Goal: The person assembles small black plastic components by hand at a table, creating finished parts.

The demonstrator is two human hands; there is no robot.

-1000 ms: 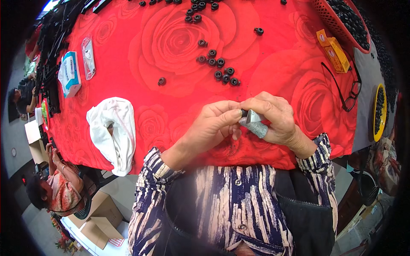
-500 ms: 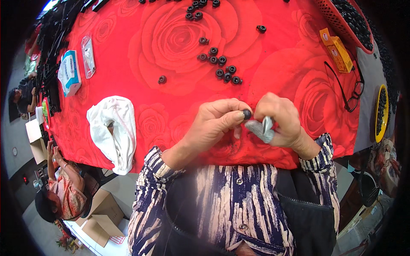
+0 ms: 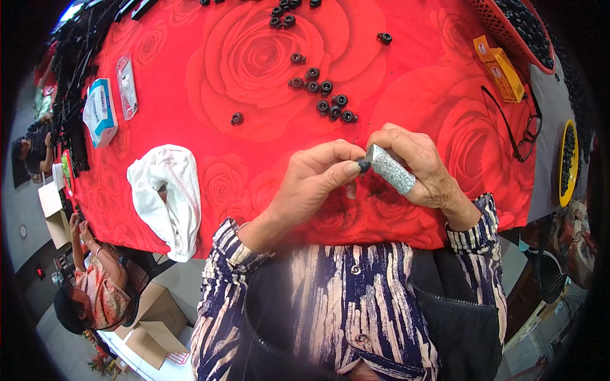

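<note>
Between its thumb and fingertips, my left hand [image 3: 314, 181] pinches a small round black part [image 3: 364, 166]. My right hand [image 3: 424, 166] is closed around a short grey speckled piece [image 3: 394, 173], its kind unclear, whose end meets or nearly meets the black part. Both hands are over the near side of the red rose-patterned cloth [image 3: 267, 149]. Beyond them lies a loose group of similar black ring-shaped parts [image 3: 326, 87], and one separate black part [image 3: 237, 119] rests to the left.
A crumpled white cloth [image 3: 184, 209] lies at left, with a tissue pack [image 3: 100, 113] behind it. At right are eyeglasses [image 3: 526, 145], an orange box [image 3: 499, 70], a red basket [image 3: 489, 22] of black parts and a yellow tray [image 3: 562, 198]. Another person [image 3: 101, 286] sits at lower left.
The grey piece has turned in my right hand, so its long speckled side shows and its end is at the black part. My left hand keeps its pinch.
</note>
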